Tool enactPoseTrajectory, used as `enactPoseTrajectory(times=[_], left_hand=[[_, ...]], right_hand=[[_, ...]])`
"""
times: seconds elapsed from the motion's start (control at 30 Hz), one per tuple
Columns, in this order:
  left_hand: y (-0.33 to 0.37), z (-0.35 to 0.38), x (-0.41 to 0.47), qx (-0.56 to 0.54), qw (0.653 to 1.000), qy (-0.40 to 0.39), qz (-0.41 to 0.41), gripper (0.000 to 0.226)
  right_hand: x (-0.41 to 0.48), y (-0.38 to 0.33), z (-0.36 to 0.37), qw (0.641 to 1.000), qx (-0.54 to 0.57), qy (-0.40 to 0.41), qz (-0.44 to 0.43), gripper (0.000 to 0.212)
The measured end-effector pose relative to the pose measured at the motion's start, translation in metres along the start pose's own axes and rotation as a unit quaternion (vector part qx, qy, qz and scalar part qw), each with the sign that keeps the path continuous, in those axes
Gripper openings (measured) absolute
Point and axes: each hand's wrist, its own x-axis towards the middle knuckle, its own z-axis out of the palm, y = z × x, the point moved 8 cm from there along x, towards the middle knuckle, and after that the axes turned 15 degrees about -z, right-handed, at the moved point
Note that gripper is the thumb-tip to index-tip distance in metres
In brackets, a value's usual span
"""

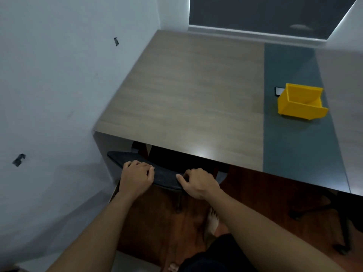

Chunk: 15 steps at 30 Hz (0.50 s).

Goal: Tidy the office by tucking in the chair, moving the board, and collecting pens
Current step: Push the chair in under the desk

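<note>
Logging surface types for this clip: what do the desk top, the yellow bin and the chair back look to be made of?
Desk top: probably wood-look laminate with a smooth satin finish; it shows even grain and a soft glare near the front edge.
Yellow bin: likely moulded plastic, matte; uniform colour and thin rigid walls.
Chair back: dark and matte, maybe plastic or fabric-covered; too blurred to tell.

Two bare forearms (94,232) come up from the lower edge, uncovered along all that shows, and end in the left hand (137,178) and the right hand (198,183). Low in the middle is a black garment (222,252), its cut unclear. Next to it is a bare foot (212,222), and the toes (173,267) of the other foot show at the bottom edge
</note>
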Motion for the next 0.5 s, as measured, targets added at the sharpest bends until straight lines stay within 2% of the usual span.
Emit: enactPoseTrajectory(times=[0.33, 0.5], left_hand=[[0.005, -0.003, 0.062, -0.008, 1.000, 0.011, -0.004, 0.047], [0.002, -0.002, 0.082, -0.007, 1.000, 0.010, -0.003, 0.044]], right_hand=[[0.058, 0.021, -0.016, 0.999, -0.014, 0.033, -0.002, 0.074], [0.075, 0.022, -0.014, 1.000, -0.002, 0.021, -0.001, 0.073]])
